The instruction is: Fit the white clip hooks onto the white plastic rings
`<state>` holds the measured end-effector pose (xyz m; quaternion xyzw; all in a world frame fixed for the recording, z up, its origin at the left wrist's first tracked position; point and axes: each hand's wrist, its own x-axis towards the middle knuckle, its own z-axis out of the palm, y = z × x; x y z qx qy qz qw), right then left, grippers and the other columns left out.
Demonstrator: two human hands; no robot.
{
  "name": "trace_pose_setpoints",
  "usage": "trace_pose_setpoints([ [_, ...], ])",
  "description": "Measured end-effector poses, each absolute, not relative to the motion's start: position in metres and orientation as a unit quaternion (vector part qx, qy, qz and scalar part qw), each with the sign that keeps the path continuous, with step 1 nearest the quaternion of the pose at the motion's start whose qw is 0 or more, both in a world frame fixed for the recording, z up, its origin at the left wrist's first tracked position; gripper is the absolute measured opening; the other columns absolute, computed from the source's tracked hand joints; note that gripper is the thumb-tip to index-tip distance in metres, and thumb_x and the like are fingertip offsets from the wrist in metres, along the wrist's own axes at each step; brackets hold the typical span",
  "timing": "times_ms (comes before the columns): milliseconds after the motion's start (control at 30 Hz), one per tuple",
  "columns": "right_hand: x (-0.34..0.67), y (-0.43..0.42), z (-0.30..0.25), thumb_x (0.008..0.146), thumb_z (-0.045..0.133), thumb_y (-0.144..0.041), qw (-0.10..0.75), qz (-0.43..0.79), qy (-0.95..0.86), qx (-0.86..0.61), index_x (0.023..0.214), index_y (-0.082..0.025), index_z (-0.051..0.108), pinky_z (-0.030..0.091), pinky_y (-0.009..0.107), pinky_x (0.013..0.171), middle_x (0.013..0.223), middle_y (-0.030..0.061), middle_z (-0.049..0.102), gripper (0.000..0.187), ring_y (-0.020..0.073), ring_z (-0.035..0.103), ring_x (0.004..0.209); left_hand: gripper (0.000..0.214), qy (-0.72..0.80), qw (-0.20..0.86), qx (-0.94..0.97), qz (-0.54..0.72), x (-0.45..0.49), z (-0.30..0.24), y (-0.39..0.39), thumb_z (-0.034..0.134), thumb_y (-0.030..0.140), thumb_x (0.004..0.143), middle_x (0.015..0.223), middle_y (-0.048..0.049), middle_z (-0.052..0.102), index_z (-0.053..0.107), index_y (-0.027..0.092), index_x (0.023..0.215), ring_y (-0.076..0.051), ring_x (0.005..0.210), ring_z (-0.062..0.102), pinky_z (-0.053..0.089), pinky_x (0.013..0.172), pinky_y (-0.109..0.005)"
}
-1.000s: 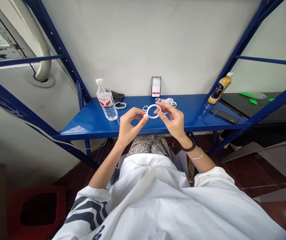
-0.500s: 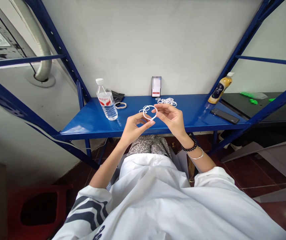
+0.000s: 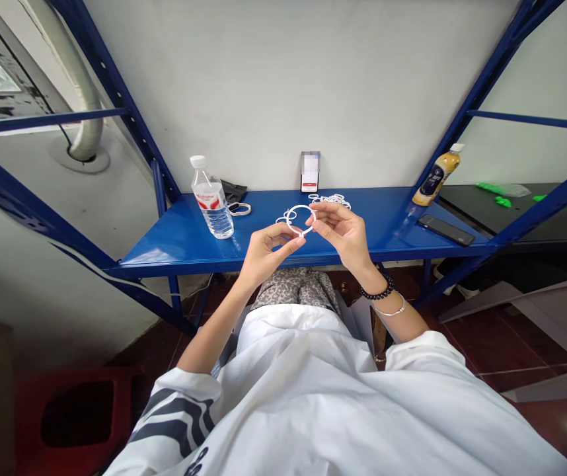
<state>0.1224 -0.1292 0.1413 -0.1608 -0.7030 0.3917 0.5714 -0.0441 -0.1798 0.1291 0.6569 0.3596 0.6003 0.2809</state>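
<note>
White and thin, the ring (image 3: 301, 207) was held up over the front half of the blue bench (image 3: 382, 225), between two bare hands. The left hand (image 3: 265, 252) had its grip clamped on the ring's lower edge, thumb and fingers together there. The right hand (image 3: 347, 237) had its grip pinched on the ring's right side, thumb below and fingers above. Black beads (image 3: 377, 289) and a bangle (image 3: 395, 307) circled the right wrist.

Just beyond the right fingers lay a pile of white loops (image 3: 330, 199); more thin white pieces (image 3: 280, 219) showed behind the ring, to its left. A phone (image 3: 310, 173) leaned upright at the wall. Left of the hands stood a water bottle (image 3: 213, 205), near a pale band (image 3: 241, 209) and a black pouch (image 3: 234, 192). Well to the right, a yellow bottle (image 3: 436, 177) stood near a dark phone (image 3: 445, 230) lying flat.
</note>
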Motion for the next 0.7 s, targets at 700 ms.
trace_pose_setpoints([
  [700,0.1238,-0.1297,0.1416,0.082,0.072,-0.040,0.569,0.392,-0.706,-0.155,0.092,-0.024,0.068,0.059,0.034,0.086,0.095,0.0017,0.074,0.019,0.0168,0.071,0.089,0.023,0.357,0.291,0.633,0.622,-0.0424,0.1325,-0.1816,0.079,0.035,0.073,0.079,-0.0032,0.068,0.068,0.016,0.079,-0.013,0.071,0.065,0.056,0.065,-0.023],
])
